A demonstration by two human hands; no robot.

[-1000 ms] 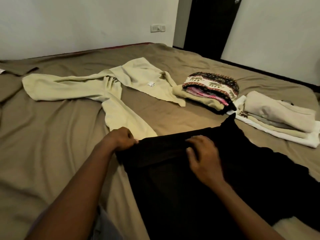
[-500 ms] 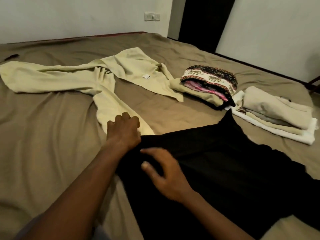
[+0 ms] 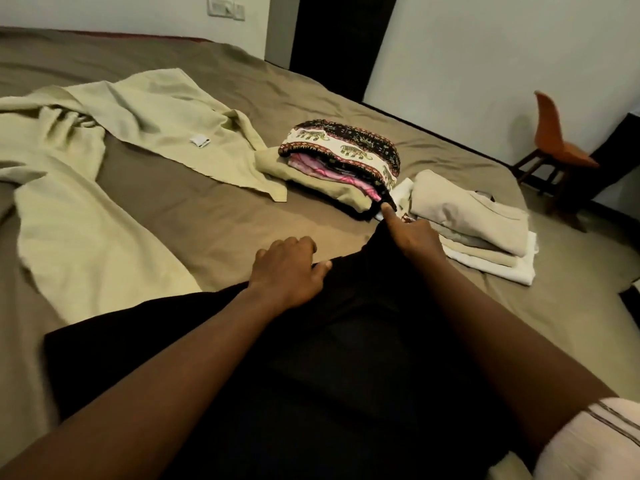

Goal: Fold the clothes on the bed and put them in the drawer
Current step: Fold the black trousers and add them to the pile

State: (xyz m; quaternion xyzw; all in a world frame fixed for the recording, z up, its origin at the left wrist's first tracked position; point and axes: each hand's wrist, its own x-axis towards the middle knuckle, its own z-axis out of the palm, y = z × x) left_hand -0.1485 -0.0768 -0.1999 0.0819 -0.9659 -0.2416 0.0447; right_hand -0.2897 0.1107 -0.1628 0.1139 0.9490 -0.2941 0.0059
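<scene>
Pale green garment (image 3: pixel 86 209) lies unfolded on the bed (image 3: pixel 214 220), at left. Left hand (image 3: pixel 289 271) rests palm-down, fingers bent, on the black garment (image 3: pixel 329 375) edge; grip cannot be told. Right hand (image 3: pixel 414 235) pinches its raised corner, forefinger extended, beside the elephant-print stack (image 3: pixel 349 148).

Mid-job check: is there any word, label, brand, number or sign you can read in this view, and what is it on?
No text is readable.
White tag on the pale green garment: too small and blurred to read.
Patterned folded cloth: elephant pictures only, no words.
Wall switch plate: no legible marking.
</scene>
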